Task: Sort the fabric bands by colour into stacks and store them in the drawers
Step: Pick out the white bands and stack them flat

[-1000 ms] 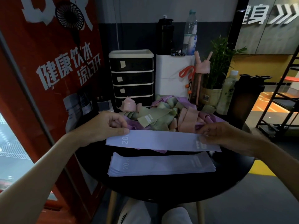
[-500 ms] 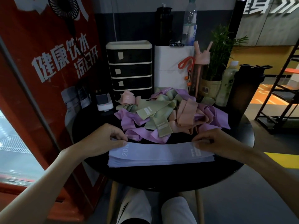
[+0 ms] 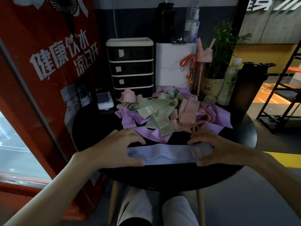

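Note:
A stack of pale lavender fabric bands (image 3: 169, 154) lies near the front of the round black table (image 3: 162, 178). My left hand (image 3: 118, 147) grips the stack's left end, fingers over the top and thumb under the front edge. My right hand (image 3: 211, 147) grips the right end the same way. The stack's middle bows up slightly between them. Behind it sits a loose pile of bands (image 3: 171, 111) in purple, green and pink. A black drawer unit with cream trim (image 3: 130, 67) stands at the back, all its drawers closed.
A small white device (image 3: 105, 101) sits left of the pile. At the back right stand a white box (image 3: 174, 66), a pink bottle (image 3: 202, 67), a potted plant (image 3: 216, 62), a pale bottle (image 3: 229, 82) and a dark tumbler (image 3: 250, 88). A red panel (image 3: 40, 79) borders the left.
The lavender band I held above the stack has come down onto it. Both hands have shifted from pinching that band to gripping the ends of the whole stack.

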`<state>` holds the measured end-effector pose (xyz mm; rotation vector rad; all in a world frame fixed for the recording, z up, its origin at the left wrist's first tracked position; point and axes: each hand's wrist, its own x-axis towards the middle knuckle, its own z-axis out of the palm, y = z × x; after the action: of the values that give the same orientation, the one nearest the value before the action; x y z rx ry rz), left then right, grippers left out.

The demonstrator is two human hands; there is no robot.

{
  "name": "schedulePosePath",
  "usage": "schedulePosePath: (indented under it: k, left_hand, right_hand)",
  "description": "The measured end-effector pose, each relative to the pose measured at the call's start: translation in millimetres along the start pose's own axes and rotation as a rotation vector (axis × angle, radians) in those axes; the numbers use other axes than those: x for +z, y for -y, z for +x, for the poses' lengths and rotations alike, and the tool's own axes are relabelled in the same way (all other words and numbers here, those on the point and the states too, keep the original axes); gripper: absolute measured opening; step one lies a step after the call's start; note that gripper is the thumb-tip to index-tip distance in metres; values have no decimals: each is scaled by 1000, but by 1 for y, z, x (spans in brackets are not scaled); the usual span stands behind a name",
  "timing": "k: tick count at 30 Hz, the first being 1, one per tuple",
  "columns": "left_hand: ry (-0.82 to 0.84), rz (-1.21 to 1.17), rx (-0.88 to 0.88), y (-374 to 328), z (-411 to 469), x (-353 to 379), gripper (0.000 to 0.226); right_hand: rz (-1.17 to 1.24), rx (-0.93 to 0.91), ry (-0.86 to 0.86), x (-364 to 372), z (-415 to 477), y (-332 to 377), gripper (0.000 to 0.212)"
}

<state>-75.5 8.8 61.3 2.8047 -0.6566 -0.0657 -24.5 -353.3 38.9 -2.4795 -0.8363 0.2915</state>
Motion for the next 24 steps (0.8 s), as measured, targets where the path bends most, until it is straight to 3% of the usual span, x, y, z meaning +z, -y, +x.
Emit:
schedulePosePath:
  k: [9, 13, 17, 24]
  left_hand:
    - [52, -109, 33, 10, 2, 18, 58]
    - [66, -80, 31, 10, 4, 16, 56]
    - [9, -80, 108, -10, 14, 14, 73]
    - [11, -69, 138, -13, 23, 25, 63]
  right_hand:
    - [29, -48, -31, 0, -4, -5, 38]
    - [50, -25, -23, 0, -4, -5, 41]
    - [53, -27, -42, 0, -4, 0, 38]
    - [32, 7, -26, -2, -2, 4, 33]
